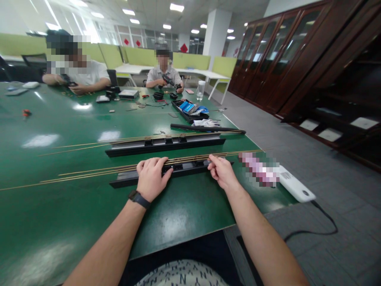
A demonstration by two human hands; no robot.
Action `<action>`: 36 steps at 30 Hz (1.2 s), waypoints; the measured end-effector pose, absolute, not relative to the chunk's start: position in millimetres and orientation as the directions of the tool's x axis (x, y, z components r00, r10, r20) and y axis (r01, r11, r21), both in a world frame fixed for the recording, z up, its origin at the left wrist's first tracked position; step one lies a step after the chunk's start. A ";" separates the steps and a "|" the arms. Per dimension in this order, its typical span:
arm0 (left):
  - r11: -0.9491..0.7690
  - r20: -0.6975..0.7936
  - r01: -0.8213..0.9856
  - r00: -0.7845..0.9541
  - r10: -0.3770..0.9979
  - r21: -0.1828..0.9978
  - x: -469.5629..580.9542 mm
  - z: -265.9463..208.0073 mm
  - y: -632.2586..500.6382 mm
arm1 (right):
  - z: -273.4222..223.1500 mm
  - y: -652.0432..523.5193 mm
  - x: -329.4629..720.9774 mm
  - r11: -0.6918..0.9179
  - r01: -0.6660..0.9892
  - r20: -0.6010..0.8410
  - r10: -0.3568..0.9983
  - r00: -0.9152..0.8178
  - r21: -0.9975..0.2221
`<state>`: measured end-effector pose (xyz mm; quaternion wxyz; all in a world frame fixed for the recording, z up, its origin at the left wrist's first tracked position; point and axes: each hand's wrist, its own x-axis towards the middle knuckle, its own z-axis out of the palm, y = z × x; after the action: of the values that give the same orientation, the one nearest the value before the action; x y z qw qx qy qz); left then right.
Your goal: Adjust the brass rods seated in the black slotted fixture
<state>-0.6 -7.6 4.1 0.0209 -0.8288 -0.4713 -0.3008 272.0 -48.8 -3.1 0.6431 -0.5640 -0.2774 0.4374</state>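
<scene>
- Left hand (153, 174) is resting palm down over the left part of the near rail (187, 171), its thumb standing apart from its bent fingers; whether it is gripping anything, cannot tell.
- Right hand (218, 169) is bringing thumb and forefinger close together at the near rods (184, 160), toward the rail's right end, other fingers curling in; cannot tell if it is pinching a rod.
- Near rail is lying roughly along the near edge of the desk (89, 214), set in from it; the thin golden rods are running lengthwise over it and extending past both its ends.
- Far rail (166, 147) is lying behind, roughly parallel, with far rods (133, 140) running along it.
- Black bar (184, 127) is lying beyond that, its right end reaching the desk's right edge; pale gloves (205, 123) are lying beside it.
- Black tray (186, 114) is standing near the right edge, holding blue packs (187, 106).
- White device (296, 186) is lying at the near right corner, black cable (333, 222) hanging off.
- Two co-workers (166, 75) are sitting at the far edge, each handling a dark object.
</scene>
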 end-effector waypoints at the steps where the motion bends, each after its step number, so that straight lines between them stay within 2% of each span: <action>1: -0.554 0.517 0.796 0.375 0.769 0.246 -0.6 4.1 -7.6 | -3.1 -48.7 272.1 -0.011 -0.257 -0.136 0.870 0.473 -0.966; 36: -0.556 0.511 0.790 0.376 0.773 0.259 -0.6 3.9 -7.1 | -4.0 -48.1 273.7 -0.001 -0.251 -0.126 0.866 0.484 -0.968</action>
<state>-0.6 -7.1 3.9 0.0143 -0.8293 -0.4712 -0.3000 273.7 -48.1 -4.0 0.6519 -0.5632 -0.2730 0.4281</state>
